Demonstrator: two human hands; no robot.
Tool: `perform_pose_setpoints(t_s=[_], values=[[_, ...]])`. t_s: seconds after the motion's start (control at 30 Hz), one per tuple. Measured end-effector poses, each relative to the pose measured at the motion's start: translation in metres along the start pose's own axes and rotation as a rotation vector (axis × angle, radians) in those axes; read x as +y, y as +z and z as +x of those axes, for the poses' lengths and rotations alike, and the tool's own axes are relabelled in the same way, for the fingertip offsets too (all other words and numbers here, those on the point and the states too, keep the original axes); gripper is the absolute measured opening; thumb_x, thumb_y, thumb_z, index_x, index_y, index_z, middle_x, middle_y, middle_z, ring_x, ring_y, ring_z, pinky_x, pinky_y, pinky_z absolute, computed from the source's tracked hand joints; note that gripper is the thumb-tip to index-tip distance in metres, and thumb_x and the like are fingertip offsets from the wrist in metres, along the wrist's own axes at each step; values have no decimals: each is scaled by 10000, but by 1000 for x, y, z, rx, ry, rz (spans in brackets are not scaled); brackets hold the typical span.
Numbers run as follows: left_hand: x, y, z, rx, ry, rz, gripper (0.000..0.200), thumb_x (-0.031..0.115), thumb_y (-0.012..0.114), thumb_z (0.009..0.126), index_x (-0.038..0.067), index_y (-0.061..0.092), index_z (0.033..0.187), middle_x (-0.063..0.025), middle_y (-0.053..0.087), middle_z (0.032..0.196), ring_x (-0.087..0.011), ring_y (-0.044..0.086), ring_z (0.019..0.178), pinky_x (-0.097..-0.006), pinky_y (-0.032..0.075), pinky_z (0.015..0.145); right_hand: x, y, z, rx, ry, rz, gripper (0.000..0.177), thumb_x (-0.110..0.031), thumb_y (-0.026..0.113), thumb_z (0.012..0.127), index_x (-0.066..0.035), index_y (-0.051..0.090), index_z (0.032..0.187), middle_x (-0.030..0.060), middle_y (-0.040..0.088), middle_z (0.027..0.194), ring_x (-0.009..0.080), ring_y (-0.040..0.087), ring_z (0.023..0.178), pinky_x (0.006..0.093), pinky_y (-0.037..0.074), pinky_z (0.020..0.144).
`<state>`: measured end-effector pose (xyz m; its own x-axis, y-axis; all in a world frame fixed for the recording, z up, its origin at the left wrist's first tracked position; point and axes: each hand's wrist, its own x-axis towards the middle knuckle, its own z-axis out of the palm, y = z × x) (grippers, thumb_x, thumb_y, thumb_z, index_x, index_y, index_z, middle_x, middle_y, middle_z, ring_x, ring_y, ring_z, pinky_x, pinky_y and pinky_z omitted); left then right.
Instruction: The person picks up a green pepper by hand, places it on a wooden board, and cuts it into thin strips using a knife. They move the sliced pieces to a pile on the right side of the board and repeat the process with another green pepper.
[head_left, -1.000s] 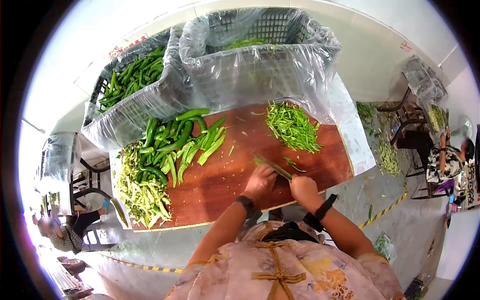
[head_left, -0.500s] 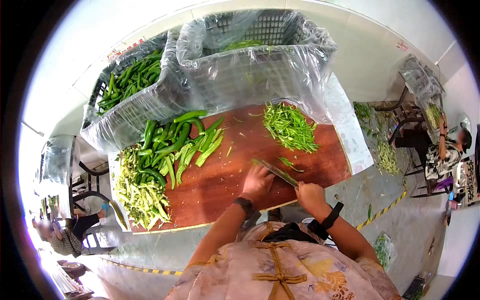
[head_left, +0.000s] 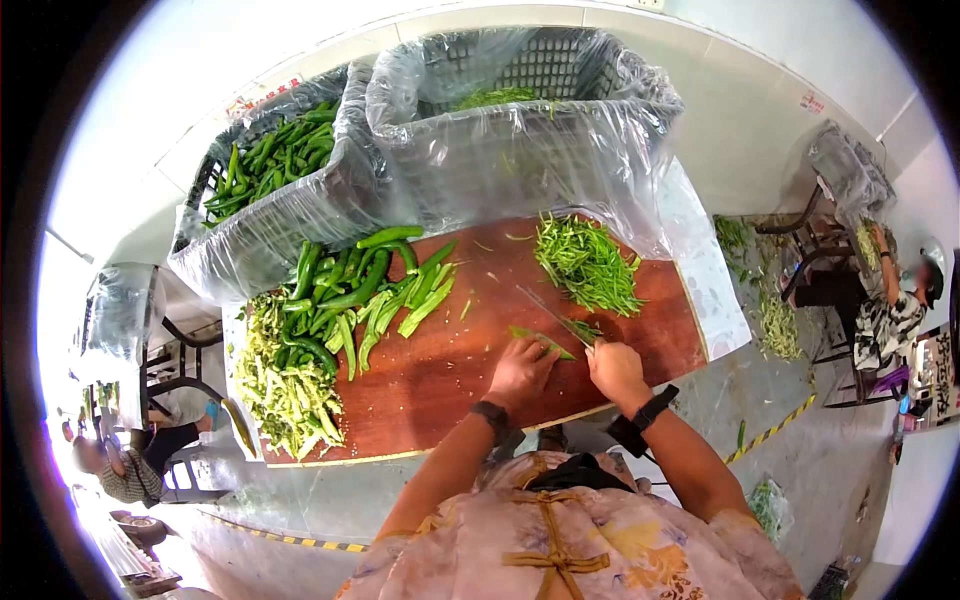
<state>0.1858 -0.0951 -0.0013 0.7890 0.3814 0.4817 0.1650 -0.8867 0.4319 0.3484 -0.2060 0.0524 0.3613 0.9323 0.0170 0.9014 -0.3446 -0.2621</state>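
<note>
My left hand (head_left: pixel 522 372) is closed on a piece of green pepper (head_left: pixel 552 345), pressing it to the red-brown board (head_left: pixel 430 370). In my right hand (head_left: pixel 618 374) is the handle of a knife (head_left: pixel 556 315), its thin blade slanting up and left, just beyond the pepper piece. A few cut shreds (head_left: pixel 584 328) lie by the blade near the handle. Farther back is a heap of shredded green pepper (head_left: pixel 588 266). To the left are halved peppers (head_left: pixel 430 303), whole green peppers (head_left: pixel 350 285) and a pale pile of pepper cores (head_left: pixel 285 405).
Behind the board stand two plastic-lined crates: one with whole peppers (head_left: pixel 275 160), another crate (head_left: pixel 530 130) with some shreds inside. A seated person (head_left: pixel 895 310) is at the far right, another person (head_left: pixel 125 470) at the far left. Yellow-black tape (head_left: pixel 770 435) marks the floor.
The knife has lifted from beside my left fingers and swung away, farther from me. The pepper piece under my left hand is now more exposed. My right hand has moved slightly away from me.
</note>
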Motion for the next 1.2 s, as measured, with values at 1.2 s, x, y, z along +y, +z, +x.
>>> perform_pose_setpoints(t_s=[1.2], values=[[3,-10,5,-61,-21,-77,244,48,561,747,53,639,978,-99,573,1087,-304,524,1039,-409,451,875,-18,16,-10,-68,-49,64,221,-206,520,862,-2,582,802,209,613,655,376,620,626,478,497,570]])
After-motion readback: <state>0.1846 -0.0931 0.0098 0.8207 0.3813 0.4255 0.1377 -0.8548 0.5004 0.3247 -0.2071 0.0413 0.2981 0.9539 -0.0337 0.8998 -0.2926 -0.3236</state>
